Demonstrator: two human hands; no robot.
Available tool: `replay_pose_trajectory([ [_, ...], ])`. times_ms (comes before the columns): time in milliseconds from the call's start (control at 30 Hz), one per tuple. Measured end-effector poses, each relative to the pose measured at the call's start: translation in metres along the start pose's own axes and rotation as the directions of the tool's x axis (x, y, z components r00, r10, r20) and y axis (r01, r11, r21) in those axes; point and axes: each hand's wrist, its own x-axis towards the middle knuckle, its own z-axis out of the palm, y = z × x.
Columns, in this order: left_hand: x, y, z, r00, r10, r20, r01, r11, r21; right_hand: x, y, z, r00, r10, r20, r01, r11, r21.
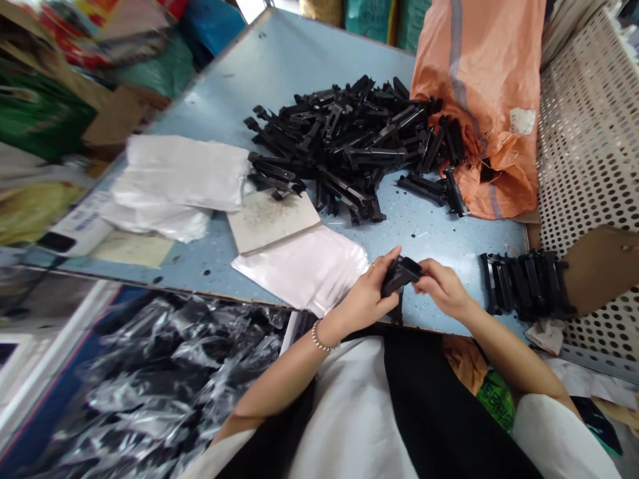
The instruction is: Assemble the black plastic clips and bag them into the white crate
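Note:
My left hand [363,293] is wrapped round a black plastic part [399,274] above the table's front edge. The fingers of my right hand [443,286] pinch its right end. Just below it, another dark piece [396,313] lies by the edge, partly covered by my left hand. Clear plastic bags [304,266] lie flat just left of my left hand. Beyond both hands, a large heap of similar long black plastic parts [344,143] spreads over the blue table [299,50]. A row of the same parts [526,285] stands side by side at the right.
An orange woven sack [479,73] stands at the back right, beside a perforated metal panel [594,126]. A stack of white bags [180,173] and a cardboard piece [272,219] lie left. Below the table's front edge, several bagged black parts [164,372] fill a blue bin.

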Motion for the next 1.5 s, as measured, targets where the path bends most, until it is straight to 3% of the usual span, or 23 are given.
replay_pose_trajectory([
  [100,0.0,-0.002,0.004,0.999,0.032,-0.013,-0.033,0.999,-0.012,-0.005,0.001,0.01,0.96,0.133,0.248,-0.228,0.883,0.411],
  [167,-0.001,-0.003,0.005,1.0,0.011,0.0,-0.011,1.0,-0.02,-0.007,0.002,0.012,0.953,0.172,0.251,-0.274,0.845,0.459],
  [267,-0.002,0.001,0.004,0.998,-0.033,0.053,0.036,0.998,-0.049,-0.009,0.0,0.006,0.965,0.16,0.209,-0.221,0.924,0.311],
  [367,-0.003,0.008,-0.001,0.992,-0.056,0.113,0.063,0.996,-0.063,-0.01,-0.008,-0.006,0.978,0.108,0.18,-0.116,0.993,0.035],
  [433,-0.004,0.011,-0.004,0.989,-0.06,0.139,0.068,0.996,-0.058,-0.01,-0.014,-0.011,0.99,0.068,0.126,-0.05,0.989,-0.141],
  [500,-0.006,0.01,-0.005,0.991,-0.042,0.125,0.048,0.998,-0.046,-0.009,-0.017,-0.01,0.989,0.07,0.129,-0.05,0.987,-0.155],
  [567,-0.008,0.006,-0.003,0.997,0.001,0.078,0.001,1.0,-0.029,-0.01,-0.016,-0.003,0.959,0.121,0.255,-0.148,0.985,0.088],
  [667,-0.011,-0.001,0.005,0.997,0.074,0.01,-0.074,0.997,-0.015,-0.013,-0.007,0.012,0.871,0.118,0.477,-0.376,0.784,0.494],
  [733,-0.011,-0.003,0.011,0.997,0.071,-0.026,-0.072,0.997,-0.029,-0.015,-0.003,0.02,0.889,0.141,0.436,-0.395,0.72,0.571],
  [800,-0.012,-0.002,0.014,0.999,0.008,-0.039,-0.01,0.998,-0.061,-0.018,-0.003,0.022,0.949,0.205,0.24,-0.299,0.831,0.469],
  [867,-0.013,0.002,0.014,0.996,-0.084,-0.01,0.083,0.991,-0.102,-0.019,-0.006,0.018,0.979,0.198,0.047,-0.204,0.955,0.217],
  [933,-0.013,0.008,0.011,0.988,-0.148,0.038,0.152,0.98,-0.125,-0.019,-0.01,0.012,0.989,0.145,-0.011,-0.145,0.989,0.003],
  [1067,-0.016,0.016,0.005,0.985,-0.152,0.087,0.16,0.982,-0.095,-0.018,-0.012,0.003,0.994,0.106,0.036,-0.105,0.994,-0.029],
  [1267,-0.022,0.011,0.011,0.988,-0.132,0.077,0.135,0.99,-0.037,-0.015,-0.005,-0.003,0.959,0.174,0.223,-0.194,0.979,0.069],
  [1333,-0.023,0.01,0.01,0.985,-0.139,0.1,0.141,0.99,-0.021,-0.016,-0.004,-0.002,0.973,0.134,0.19,-0.126,0.99,-0.056],
  [1400,-0.024,0.01,0.005,0.976,-0.16,0.146,0.164,0.986,-0.018,-0.017,-0.003,0.0,0.988,0.022,0.152,0.027,0.949,-0.314],
  [1500,-0.022,0.009,-0.005,0.905,-0.278,0.323,0.315,0.947,-0.066,-0.017,-0.001,0.004,0.978,-0.135,0.159,0.207,0.729,-0.652],
])
